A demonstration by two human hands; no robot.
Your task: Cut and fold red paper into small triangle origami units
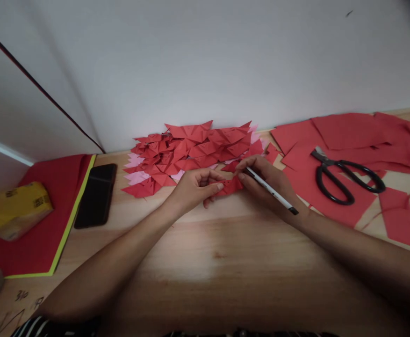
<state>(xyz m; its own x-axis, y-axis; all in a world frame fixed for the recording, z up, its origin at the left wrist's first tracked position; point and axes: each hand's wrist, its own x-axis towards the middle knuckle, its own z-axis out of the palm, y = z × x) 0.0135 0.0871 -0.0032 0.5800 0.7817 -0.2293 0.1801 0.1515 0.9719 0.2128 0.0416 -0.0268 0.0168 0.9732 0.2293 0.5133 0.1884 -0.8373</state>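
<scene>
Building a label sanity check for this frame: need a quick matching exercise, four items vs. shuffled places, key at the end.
Items
1. pen
2. phone
3. scissors
4. yellow packet

Places
A. on the yellow-edged red paper
B. on loose red sheets
C. in the right hand
D. between the yellow-edged red paper and the pile of folded pieces

Pairs: 1-C, 2-D, 3-B, 4-A
</scene>
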